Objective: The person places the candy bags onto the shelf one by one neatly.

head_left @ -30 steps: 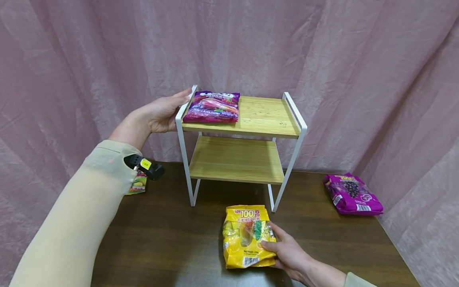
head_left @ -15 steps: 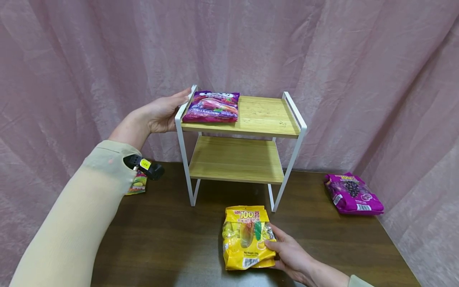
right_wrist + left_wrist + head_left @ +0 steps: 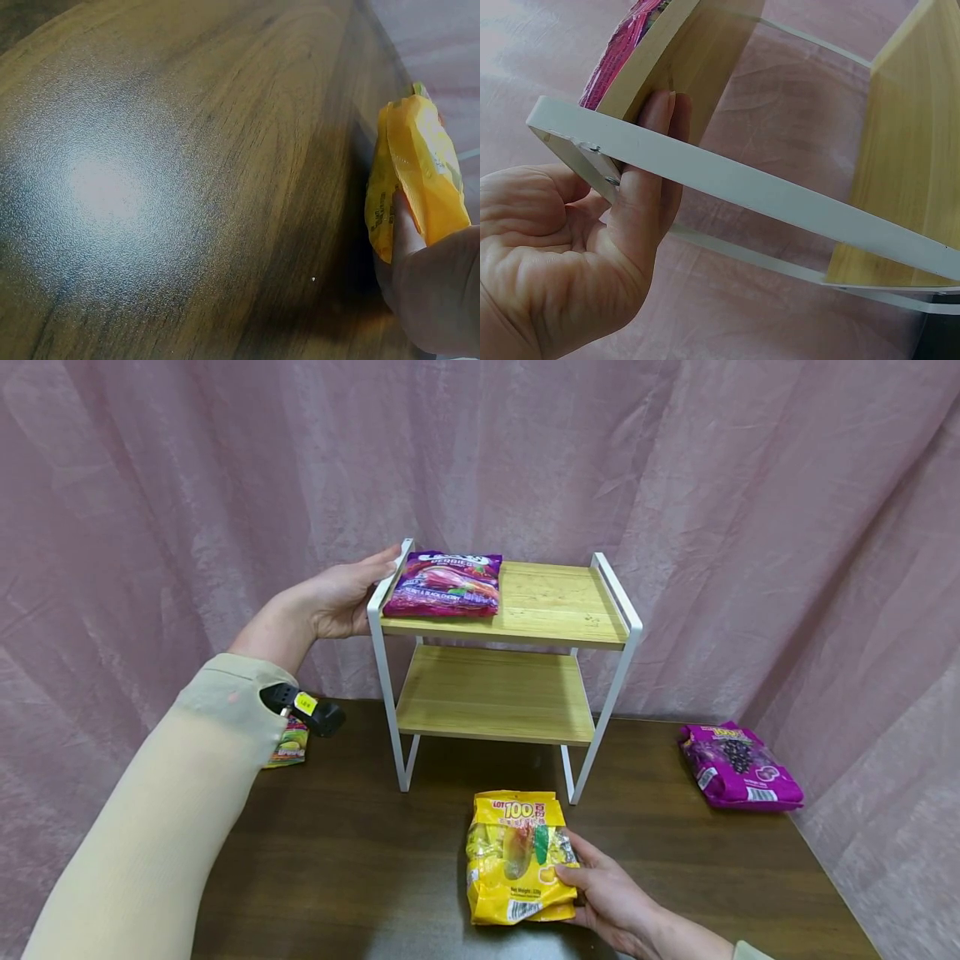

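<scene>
From where I stand, the person has both hands busy. The left hand (image 3: 345, 597) grips the upper left side of the rack (image 3: 386, 693); the left wrist view shows its fingers reaching inward past the white frame, with the tips at the underside of the top shelf (image 3: 558, 597). The right hand (image 3: 611, 893) holds the yellow bag (image 3: 517, 852) by its lower right side, thumb on the printed face and the other fingers mostly hidden behind. That bag is in front of the rack, apart from it, with its face towards the person; whether its bottom touches the bench (image 3: 322, 877) I cannot tell.

For a good hold, I'd judge, the left hand should brace the rack without lifting, since an upward pull could tilt it and set the purple bag (image 3: 442, 585) sliding on the left of the top shelf. The right hand has only one side of a soft bag, so its far side may sag; fingers spread well beneath would carry it more evenly, and a light thumb would spare the wrapper.

Off to the right, the grape bag (image 3: 738, 768) lies on the bench. To the left, another bag (image 3: 291, 747) is partly hidden by the sleeve (image 3: 165, 768) and wrist camera (image 3: 322, 718).
</scene>
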### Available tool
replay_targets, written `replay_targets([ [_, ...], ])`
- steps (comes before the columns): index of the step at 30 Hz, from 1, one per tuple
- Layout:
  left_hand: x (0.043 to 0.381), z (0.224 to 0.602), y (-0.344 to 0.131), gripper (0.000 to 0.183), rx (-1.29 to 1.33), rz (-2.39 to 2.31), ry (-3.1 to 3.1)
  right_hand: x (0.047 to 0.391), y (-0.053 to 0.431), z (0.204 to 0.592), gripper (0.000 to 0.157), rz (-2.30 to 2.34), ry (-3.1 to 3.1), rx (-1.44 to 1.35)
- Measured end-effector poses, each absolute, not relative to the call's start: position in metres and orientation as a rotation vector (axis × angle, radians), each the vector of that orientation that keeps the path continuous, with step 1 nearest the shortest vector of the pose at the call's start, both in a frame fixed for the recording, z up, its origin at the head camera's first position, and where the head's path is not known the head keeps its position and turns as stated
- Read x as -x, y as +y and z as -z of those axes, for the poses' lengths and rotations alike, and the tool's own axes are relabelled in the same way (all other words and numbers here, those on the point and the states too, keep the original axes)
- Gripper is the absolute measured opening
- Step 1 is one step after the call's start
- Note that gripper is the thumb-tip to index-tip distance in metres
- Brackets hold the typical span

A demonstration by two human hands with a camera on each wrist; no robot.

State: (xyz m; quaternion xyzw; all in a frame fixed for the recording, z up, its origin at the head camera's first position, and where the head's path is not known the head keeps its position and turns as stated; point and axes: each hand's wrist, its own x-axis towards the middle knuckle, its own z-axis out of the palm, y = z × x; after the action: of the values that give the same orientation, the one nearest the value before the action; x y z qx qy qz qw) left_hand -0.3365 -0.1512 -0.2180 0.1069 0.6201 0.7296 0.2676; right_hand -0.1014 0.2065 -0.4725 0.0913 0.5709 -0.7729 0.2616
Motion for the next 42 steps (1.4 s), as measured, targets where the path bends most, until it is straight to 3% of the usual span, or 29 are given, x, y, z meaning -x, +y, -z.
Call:
replay_targets([
  [42,0.3351,0.2189,-0.1527,0.059,-0.279,-1.973,1.667,0.0946,0.2110,0.4720,0.071,2.179,1.466,-0.151],
])
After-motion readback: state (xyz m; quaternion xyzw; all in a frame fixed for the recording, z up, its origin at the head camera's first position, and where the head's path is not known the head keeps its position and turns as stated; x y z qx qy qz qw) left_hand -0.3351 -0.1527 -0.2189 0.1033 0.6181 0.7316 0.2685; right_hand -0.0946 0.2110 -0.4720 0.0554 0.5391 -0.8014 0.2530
